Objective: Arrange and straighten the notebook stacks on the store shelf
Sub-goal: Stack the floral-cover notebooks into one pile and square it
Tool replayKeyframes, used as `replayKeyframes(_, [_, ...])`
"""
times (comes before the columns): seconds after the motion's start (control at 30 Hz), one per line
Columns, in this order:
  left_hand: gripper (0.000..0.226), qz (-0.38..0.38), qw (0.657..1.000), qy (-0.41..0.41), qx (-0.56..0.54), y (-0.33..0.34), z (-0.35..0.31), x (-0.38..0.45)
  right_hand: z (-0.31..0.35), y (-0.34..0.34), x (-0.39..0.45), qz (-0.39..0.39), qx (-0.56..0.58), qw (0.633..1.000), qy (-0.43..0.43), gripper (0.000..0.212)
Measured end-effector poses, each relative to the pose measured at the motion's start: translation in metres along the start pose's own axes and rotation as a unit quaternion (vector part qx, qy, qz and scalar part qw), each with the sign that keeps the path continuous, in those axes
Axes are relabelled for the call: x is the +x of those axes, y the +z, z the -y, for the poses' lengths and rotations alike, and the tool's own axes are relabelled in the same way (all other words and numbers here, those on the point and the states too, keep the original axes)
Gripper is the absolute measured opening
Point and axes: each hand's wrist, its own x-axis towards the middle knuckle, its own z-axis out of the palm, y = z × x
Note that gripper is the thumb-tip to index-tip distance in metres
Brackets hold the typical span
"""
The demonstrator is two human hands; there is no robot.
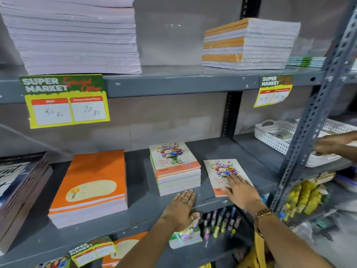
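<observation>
Nearest, we log our left hand (181, 206), palm down and fingers spread on the front lip of the grey metal shelf (139, 213), fingertips touching the lower front edge of the floral-cover notebook stack (174, 169); its grip is apart and clamped on nothing. Beside it, our right hand (241, 192), gold watch on the wrist, lies flat with fingers apart on the single loose floral-cover notebook (225, 176), pressing but not enclosing it. That notebook sits just right of the floral stack, apart from it and turned slightly askew. To the left on the same shelf we list the orange-cover notebook stack (92, 188), its lower copies fanned out of line, then at the far left edge a dark-cover book stack (21, 190) that leans. Further right, past the perforated grey upright (311, 120), a white perforated plastic basket (274, 136) and another person's hand (334, 144). Above, the upper shelf carries a tall pale-paper stack (77, 35) and an orange-spined stack (249, 43). Risk, in our judgement: sliding the loose notebook under a flat palm could skew it further or nudge the floral stack's top copies out of square, and pushing the stack from its base alone could shear the layers.
</observation>
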Motion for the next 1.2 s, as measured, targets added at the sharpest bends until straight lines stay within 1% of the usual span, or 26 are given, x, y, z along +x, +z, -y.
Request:
replayKeyframes(0.07, [0.067,-0.003,1.000,0.002,-0.006,0.000,-0.003,0.007,-0.005,0.005,-0.005,0.027,0.008,1.000,-0.012,0.069])
replayKeyframes(0.13, [0.068,-0.006,1.000,-0.001,-0.005,0.002,-0.006,0.013,-0.007,0.009,-0.010,0.030,0.031,0.999,-0.013,0.075])
replayKeyframes(0.17, [0.070,-0.005,1.000,-0.003,0.000,0.003,-0.007,0.016,-0.008,0.010,-0.011,0.028,0.042,0.999,-0.011,0.077])
replayKeyframes(0.23, [0.084,-0.008,1.000,-0.006,0.017,0.006,-0.008,0.019,-0.009,0.011,-0.010,0.018,0.049,0.999,-0.007,0.081])
replayKeyframes(0.27, [0.084,-0.012,1.000,-0.006,0.022,0.007,-0.007,0.020,-0.010,0.011,-0.010,0.015,0.035,0.999,-0.011,0.083])
replayKeyframes(0.33, [0.074,-0.019,1.000,-0.004,0.022,0.010,-0.006,0.020,-0.011,0.011,-0.009,0.014,0.001,1.000,-0.026,0.089])
replayKeyframes(0.4, [0.071,-0.024,1.000,-0.001,0.014,0.011,-0.006,0.020,-0.012,0.011,-0.010,0.007,-0.015,0.999,-0.038,0.090])
replayKeyframes(0.5, [0.071,-0.026,1.000,0.004,0.008,0.010,-0.004,0.019,-0.009,0.007,-0.012,0.008,-0.016,0.999,-0.035,0.084])
replayKeyframes(0.6, [0.072,-0.023,1.000,0.002,0.011,0.010,-0.004,0.019,-0.004,0.003,-0.017,0.010,-0.034,0.999,-0.031,0.072])
replayKeyframes(0.7, [0.073,-0.024,1.000,0.001,0.012,0.009,-0.005,0.017,-0.003,-0.003,-0.025,-0.005,-0.078,0.996,-0.034,0.053])
replayKeyframes(0.8, [0.073,-0.021,1.000,0.004,0.010,0.010,-0.004,0.013,0.005,-0.005,-0.035,-0.006,-0.111,0.993,-0.043,0.047])
replayKeyframes(0.87, [0.072,-0.021,1.000,0.006,0.010,0.010,-0.001,0.008,0.008,-0.010,-0.036,-0.032,-0.117,0.992,-0.039,0.045])
replayKeyframes(0.93, [0.072,-0.018,1.000,0.009,0.015,0.010,0.002,0.002,0.013,-0.024,-0.035,-0.101,-0.124,0.987,-0.025,0.046])
replayKeyframes(1.0, [0.071,-0.014,1.000,0.011,0.017,0.010,0.005,-0.004,0.018,-0.042,-0.034,-0.167,-0.115,0.979,0.002,0.051])
replayKeyframes(1.1, [0.068,-0.020,1.000,0.010,0.022,0.009,0.012,-0.015,0.028,-0.059,-0.031,-0.287,-0.016,0.957,0.048,0.038])
replayKeyframes(1.17, [0.067,-0.025,0.999,0.008,0.024,0.009,0.016,-0.023,0.042,-0.070,-0.032,-0.338,0.004,0.939,0.066,0.033])
replayKeyframes(1.2, [0.067,-0.025,0.999,0.005,0.023,0.009,0.020,-0.028,0.050,-0.074,-0.033,-0.364,0.001,0.930,0.059,0.030])
